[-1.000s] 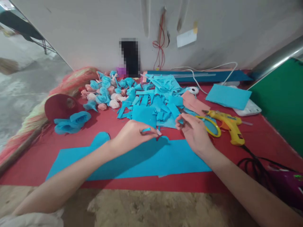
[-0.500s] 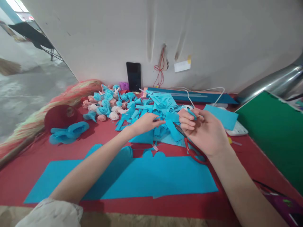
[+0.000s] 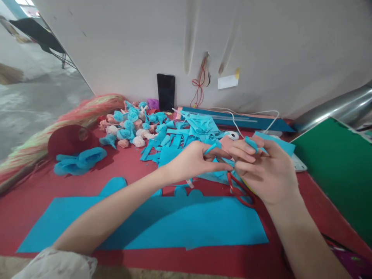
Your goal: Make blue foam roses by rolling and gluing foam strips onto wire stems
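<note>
A red-topped table point(image 3: 133, 161) carries the long blue paper sheet point(image 3: 180, 224), whose long axis runs left to right, near the table's front edge. The left forearm crosses above the sheet, hiding part of it and its far edge; whether the rounded blue lobes point(image 3: 180, 190) at that edge are separate pieces cannot be told.

Beyond the sheet lies a heap of blue paper scraps point(image 3: 203, 128), partly covered by both hands. The right hand point(image 3: 241, 159) is above and beyond the sheet's right end, fingers curled inward around a blue paper slip point(image 3: 251, 144), which slants from upper left to lower right; its lower part is lost among the fingers. The left hand point(image 3: 229, 162) reaches toward it with thumb and index finger extended, a small gap between them; whether the fingertips touch the right hand is unclear.

Just beyond the sheet's right part, red scissor handles point(image 3: 241, 193) show, their blades hidden. Smallest, a narrow blue strip point(image 3: 210, 148) at the left hand tilts up rightward; whether it is pinched or wrapped cannot be told.
</note>
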The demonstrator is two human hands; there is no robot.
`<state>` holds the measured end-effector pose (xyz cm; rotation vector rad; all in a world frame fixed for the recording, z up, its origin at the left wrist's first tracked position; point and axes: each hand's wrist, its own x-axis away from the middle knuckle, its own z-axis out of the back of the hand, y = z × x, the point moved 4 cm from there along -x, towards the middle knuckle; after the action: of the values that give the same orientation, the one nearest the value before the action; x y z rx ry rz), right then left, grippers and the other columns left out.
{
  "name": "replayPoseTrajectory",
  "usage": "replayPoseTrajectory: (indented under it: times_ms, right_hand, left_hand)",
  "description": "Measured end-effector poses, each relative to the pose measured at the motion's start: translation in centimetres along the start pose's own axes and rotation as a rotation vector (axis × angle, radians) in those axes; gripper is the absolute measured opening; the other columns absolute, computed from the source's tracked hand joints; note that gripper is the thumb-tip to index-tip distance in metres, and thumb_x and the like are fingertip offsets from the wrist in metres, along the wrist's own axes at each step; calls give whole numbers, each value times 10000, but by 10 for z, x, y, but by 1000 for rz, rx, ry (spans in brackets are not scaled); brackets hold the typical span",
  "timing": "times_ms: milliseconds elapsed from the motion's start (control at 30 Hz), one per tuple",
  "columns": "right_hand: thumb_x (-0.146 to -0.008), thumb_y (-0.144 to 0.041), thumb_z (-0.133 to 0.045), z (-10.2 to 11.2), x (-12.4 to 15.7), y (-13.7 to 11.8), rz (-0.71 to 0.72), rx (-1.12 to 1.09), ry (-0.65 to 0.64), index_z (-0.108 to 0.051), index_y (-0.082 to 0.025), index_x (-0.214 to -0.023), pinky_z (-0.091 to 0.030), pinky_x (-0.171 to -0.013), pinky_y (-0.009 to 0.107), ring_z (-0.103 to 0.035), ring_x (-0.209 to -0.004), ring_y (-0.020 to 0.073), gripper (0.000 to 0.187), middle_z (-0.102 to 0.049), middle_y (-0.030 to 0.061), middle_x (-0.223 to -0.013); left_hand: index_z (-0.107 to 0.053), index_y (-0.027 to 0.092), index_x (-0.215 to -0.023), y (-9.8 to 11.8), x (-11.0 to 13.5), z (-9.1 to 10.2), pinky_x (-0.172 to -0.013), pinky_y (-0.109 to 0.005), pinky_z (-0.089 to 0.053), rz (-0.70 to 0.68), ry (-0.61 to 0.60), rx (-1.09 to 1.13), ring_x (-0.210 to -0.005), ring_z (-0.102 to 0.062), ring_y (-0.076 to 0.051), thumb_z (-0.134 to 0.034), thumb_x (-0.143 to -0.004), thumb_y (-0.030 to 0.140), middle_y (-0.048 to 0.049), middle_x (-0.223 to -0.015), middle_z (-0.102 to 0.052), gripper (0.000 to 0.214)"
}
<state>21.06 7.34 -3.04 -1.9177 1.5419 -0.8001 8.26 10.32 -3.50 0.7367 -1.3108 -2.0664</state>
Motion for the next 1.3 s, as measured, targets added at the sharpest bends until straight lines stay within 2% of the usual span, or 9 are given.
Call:
replayPoseTrajectory:
  times_ms: [100, 300, 600, 733, 900, 1067, 1167, 1300]
  right_hand:
    - [-661, -197, -656, 2, 1, -1, 4, 41, -4, -538, -195, -538, -256, -300, 86, -341, -487, 53, 171, -393, -32, -577]
    - [-703, -235, -643, 2, 4, -1, 17, 127, -20, -518, -206, -532, -258, -293, 111, -363, -519, 84, 213, -376, -18, -596]
    - [-671, -293, -703, 0, 5, -2, 51, 274, 35, -577, -196, -510, -391, -355, 166, -431, -574, 101, 226, -396, -14, -602]
    - [-648, -342, -737, 1, 6, -5, 70, 361, 81, -600, -201, -497, -512, -524, 247, -511, -650, 140, 248, -431, -5, -602]
    - [-614, -386, -739, 5, 5, -11, 139, 438, 194, -610, -222, -486, -536, -672, 345, -577, -798, 219, 245, -513, 11, -624]
    - [-661, -261, -679, 16, 5, -23, 346, 426, 378, -649, -236, -534, -505, -676, 275, -562, -712, 133, 133, -558, -18, -652]
    - [-698, -190, -625, 21, 6, -31, 469, 397, 458, -653, -237, -538, -490, -712, 267, -570, -716, 115, 169, -588, -18, -669]
    - [-717, -178, -601, 21, 7, -33, 473, 400, 473, -687, -222, -609, -502, -712, 312, -603, -780, 154, 144, -631, 10, -729]
  left_hand:
    - [-714, 140, -757, -3, -1, 1, -430, -229, -173, 6, 56, 17, -473, -178, -57, -665, -728, 286, 88, -500, -177, 156]
    - [-667, 143, -730, 1, 0, 7, -426, -223, -193, -19, 75, 38, -467, -220, -52, -622, -763, 290, 90, -476, -242, 157]
    - [-642, 187, -819, 11, 8, 26, -413, -247, -180, -54, 108, 131, -428, -223, -62, -565, -808, 288, 85, -465, -210, 127]
    - [-639, 183, -792, 12, 9, 32, -402, -250, -165, -48, 140, 134, -415, -223, -59, -579, -797, 290, 82, -465, -203, 123]
    - [-601, 167, -757, 14, 9, 36, -397, -235, -166, -33, 160, 142, -410, -225, -49, -579, -787, 244, 89, -463, -210, 86]
    - [-594, 162, -762, 15, 9, 38, -403, -226, -167, -36, 151, 135, -419, -226, -46, -575, -790, 253, 89, -457, -246, 97]
    - [-598, 162, -769, 13, 9, 38, -405, -222, -176, -33, 145, 134, -423, -230, -47, -577, -791, 256, 89, -463, -240, 99]
    - [-604, 166, -776, 11, 8, 38, -406, -218, -181, -29, 134, 121, -430, -232, -49, -574, -799, 263, 88, -463, -244, 104]
